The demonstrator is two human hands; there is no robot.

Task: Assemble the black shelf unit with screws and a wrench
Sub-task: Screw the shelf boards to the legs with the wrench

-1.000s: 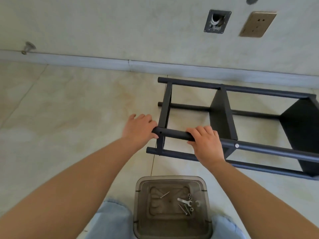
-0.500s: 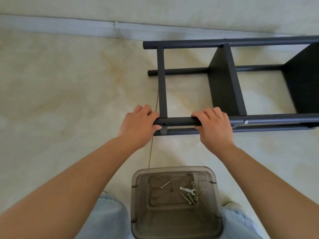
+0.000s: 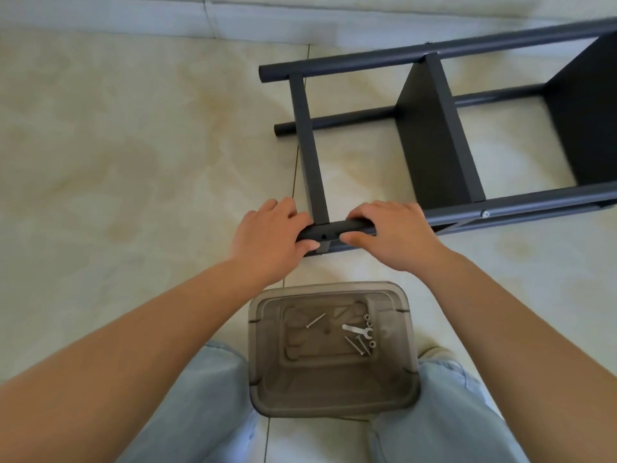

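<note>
You are squaring up the black shelf unit (image 3: 434, 142), which lies on its side on the tiled floor (image 3: 133, 145) in front of you, its long tubes running off to the right and two dark panels already fixed between them. Both hands are on the near upper tube (image 3: 329, 232): your left hand (image 3: 267, 242) is clenched around its open end, and your right hand (image 3: 394, 238) grasps it just to the right of the flat crossbar (image 3: 309, 145). Between your two grips an empty screw hole (image 3: 323, 236) faces you, right where the crossbar meets the tube. So the step in hand looks like lining up that joint, which is not yet bolted (a fitted screw head (image 3: 485, 214) further right on the same tube shows what it should look like).

The next move, as I judge it, calls for freeing one hand while the other keeps the tube and crossbar aligned, then reaching down for hardware. That sits in the smoky plastic bin (image 3: 257, 345) between your knees: a lone screw (image 3: 315, 320) on the left, the small wrench (image 3: 356, 330) near the middle, and more screws (image 3: 357, 345) with nuts (image 3: 369, 325) beside it.

Nothing blocks the path from tube to bin. The risk is the joint slipping out of line once you let go, and the small nuts are easy to fumble.
</note>
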